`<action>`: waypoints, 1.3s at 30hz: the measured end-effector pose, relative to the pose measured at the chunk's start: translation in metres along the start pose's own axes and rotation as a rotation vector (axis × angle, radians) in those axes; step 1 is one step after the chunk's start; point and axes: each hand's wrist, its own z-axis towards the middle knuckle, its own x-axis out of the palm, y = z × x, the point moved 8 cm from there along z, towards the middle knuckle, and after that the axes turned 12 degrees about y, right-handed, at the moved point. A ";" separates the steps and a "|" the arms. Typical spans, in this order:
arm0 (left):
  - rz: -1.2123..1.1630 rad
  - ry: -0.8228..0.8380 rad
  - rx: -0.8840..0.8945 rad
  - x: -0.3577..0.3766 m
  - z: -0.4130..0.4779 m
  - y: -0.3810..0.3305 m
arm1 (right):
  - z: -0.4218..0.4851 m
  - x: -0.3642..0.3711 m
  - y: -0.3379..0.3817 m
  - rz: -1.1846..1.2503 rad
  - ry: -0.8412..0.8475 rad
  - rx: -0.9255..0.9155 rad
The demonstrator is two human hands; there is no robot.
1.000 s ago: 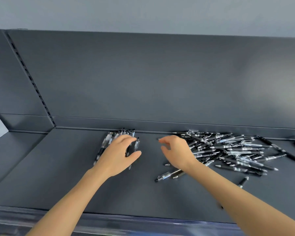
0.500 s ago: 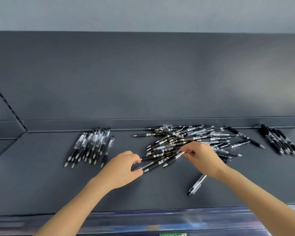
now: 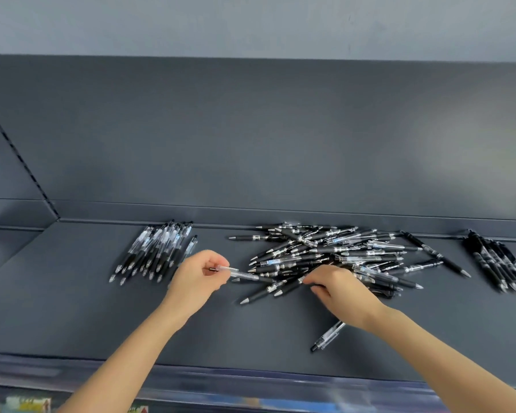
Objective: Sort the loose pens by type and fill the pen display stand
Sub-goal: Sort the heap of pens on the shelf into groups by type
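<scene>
Light is soft, cool and even. Above and right of the tangled pile of black and clear plastic pens, the matte dark grey metal back panel carries a broad pale sheen; silver tips in the pile glint. Shadows under the left hand and right hand are faint and diffuse. Far right of the pile, the row of all-black pens smears with blur; below the pile, coloured shelf-edge labels are out of focus. Left, the perforated upright strip leans from wide-angle distortion.

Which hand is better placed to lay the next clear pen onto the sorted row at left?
Left. The left hand pinches a clear pen and lies beside the clear-pen row; the right hand is farther away, fingers in the mixed pile.
</scene>
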 end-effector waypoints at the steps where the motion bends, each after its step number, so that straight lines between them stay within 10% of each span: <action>1: -0.123 -0.021 -0.007 0.000 0.000 -0.001 | 0.001 -0.001 0.000 0.003 -0.005 -0.010; 21: -0.645 -0.157 0.097 0.028 0.023 -0.036 | 0.066 -0.003 0.013 -0.284 0.036 0.015; 39: -0.669 -0.071 0.200 0.048 0.040 -0.070 | 0.019 -0.071 -0.026 0.372 -0.321 0.156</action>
